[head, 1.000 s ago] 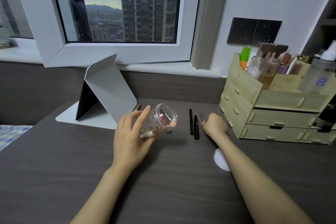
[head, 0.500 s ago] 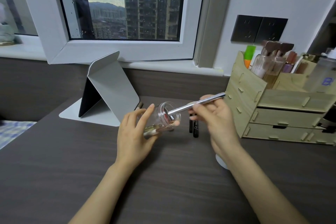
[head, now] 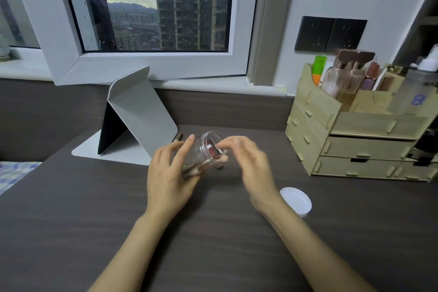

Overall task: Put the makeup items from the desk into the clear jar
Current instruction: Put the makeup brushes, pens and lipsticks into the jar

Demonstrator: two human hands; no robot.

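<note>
Left hand: the left hand is gripping the clear plastic jar, fingers wrapped round its body, forefinger lying along the upper side.
Jar: it is tilting over on its side above the dark wood-grain desk, with the open mouth facing right toward the other hand.
Jar contents: a red-and-white tube and a slim silver-handled tool are showing through the wall; other slender pieces are lying along the lower side, too blurred to name.
Right hand: the right hand is hovering just beside the jar's mouth, fingers loosely curled and motion-blurred; I cannot tell whether they are pinching anything.
Lid: a white round lid is lying flat on the desk, near the right wrist, apart from the jar.
Behind jar: a brown pencil-like stick is lying on the desk by the foot of the grey folding stand.
Right side: a pale wooden drawer organiser is standing against the wall, holding bottles and tubes in its top compartments.
Background: a white-framed window is showing rain-spotted glass and tower blocks.
</note>
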